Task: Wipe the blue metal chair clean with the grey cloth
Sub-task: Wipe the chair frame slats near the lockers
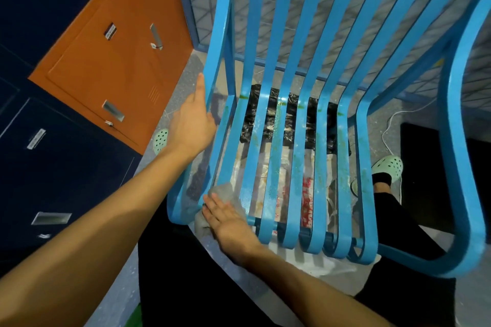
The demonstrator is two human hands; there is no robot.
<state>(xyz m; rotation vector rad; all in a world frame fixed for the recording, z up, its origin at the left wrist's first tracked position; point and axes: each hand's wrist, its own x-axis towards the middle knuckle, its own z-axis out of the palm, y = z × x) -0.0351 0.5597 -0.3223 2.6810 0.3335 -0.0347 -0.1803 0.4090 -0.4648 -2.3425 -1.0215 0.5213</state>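
Observation:
The blue metal chair (pixel 297 125) fills the middle and right of the head view; its slatted seat carries greenish and whitish smears. My left hand (pixel 192 125) holds the chair's left side bar where seat meets back, thumb up along the bar. My right hand (pixel 225 216) lies flat with straight fingers on the grey cloth (pixel 225 192), pressing it onto the front left corner of the seat. Part of the cloth hangs below the seat edge under my palm.
Orange (pixel 111 61) and dark blue lockers (pixel 53 156) stand to the left. Under the chair lie a black bag (pixel 292 119) and plastic wrapping (pixel 305 199). My feet in pale green clogs (pixel 388 167) show at both sides; a white cable (pixel 390 125) runs at right.

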